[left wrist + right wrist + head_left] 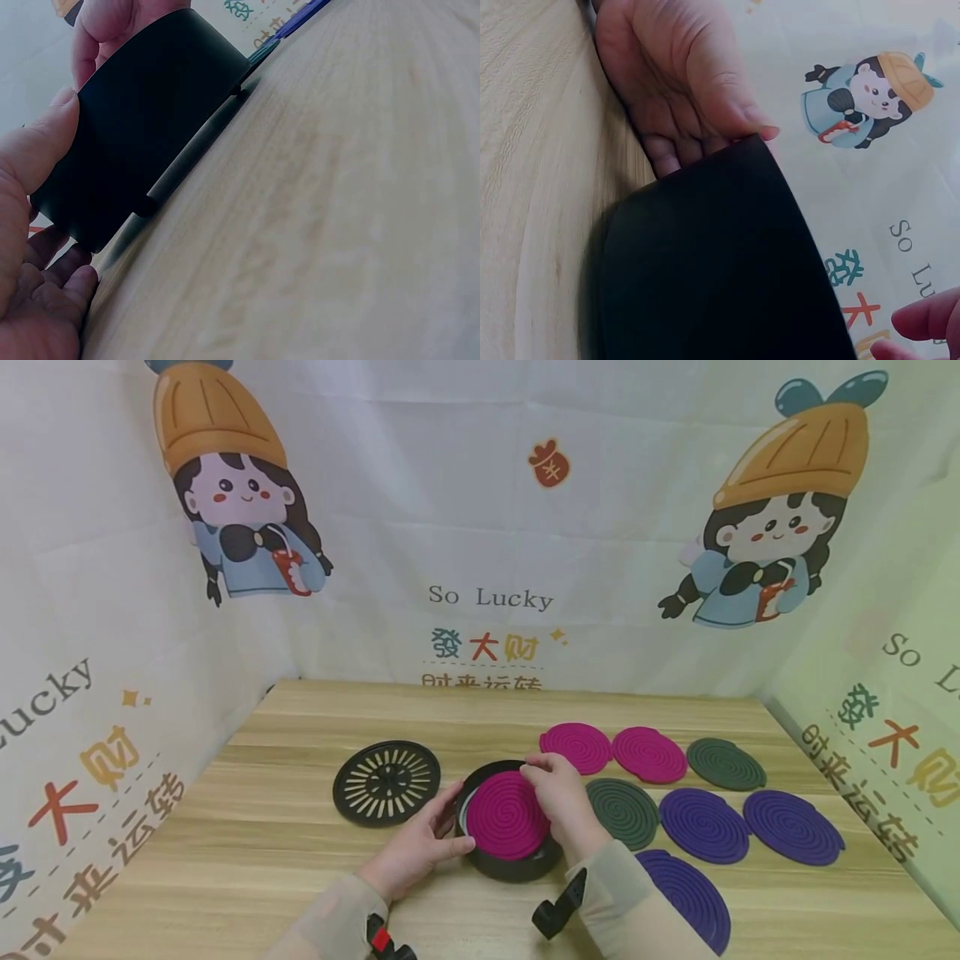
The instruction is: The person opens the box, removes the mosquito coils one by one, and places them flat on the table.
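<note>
Head view: magenta mosquito coil (508, 814) lies flat atop the black round holder (517, 864), mid-tabletop. Right hand (558, 793) pinches the coil's far edge from above; left hand (420, 847) cups the holder's left wall, fingers curled round it.

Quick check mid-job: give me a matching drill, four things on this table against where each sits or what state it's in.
Things:
1. slotted black lid
2. magenta coil
3. left hand
4. purple coil

Places or states:
a. flat on the table at the far right
b. lying in the top of the black round holder
c. holding the holder's side wall
d. lying apart, left of the holder

Pairs: 1-d, 2-b, 3-c, 4-a
</note>
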The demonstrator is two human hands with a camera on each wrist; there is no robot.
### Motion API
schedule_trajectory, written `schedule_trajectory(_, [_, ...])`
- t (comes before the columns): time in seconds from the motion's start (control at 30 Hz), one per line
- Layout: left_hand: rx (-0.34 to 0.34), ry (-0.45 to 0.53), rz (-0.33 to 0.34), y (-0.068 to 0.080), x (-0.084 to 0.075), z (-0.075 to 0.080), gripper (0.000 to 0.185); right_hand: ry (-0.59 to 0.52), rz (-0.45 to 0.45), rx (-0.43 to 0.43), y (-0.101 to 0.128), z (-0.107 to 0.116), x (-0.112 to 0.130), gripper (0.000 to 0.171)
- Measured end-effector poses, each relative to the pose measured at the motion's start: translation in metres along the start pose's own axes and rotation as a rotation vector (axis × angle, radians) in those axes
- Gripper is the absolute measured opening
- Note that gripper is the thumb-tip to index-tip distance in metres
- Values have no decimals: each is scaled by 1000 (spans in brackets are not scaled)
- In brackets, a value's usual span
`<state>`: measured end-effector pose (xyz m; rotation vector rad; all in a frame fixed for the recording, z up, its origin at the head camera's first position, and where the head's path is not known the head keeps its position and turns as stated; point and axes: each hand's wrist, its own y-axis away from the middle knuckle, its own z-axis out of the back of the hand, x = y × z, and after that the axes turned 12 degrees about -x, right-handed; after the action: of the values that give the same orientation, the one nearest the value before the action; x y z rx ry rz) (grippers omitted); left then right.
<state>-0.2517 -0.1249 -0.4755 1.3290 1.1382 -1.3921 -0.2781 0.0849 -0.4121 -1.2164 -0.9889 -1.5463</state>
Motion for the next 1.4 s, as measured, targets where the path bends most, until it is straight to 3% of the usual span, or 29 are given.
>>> schedule_trajectory(0.63, [8, 6, 9, 0, 1, 1, 90, 0, 2, -6, -2, -1, -2, 30])
schedule_trajectory(0.93, [1, 4, 9, -1, 2, 1, 90, -3, 47, 70, -7, 6, -3, 36])
schedule_trajectory(1.17, [-6, -4, 11, 0, 1, 1, 89, -65, 6, 93, -8, 8, -4, 42])
schedule_trajectory(1.4, [3, -4, -10, -1, 2, 1, 90, -60, -39, 106, -5, 7, -6, 39])
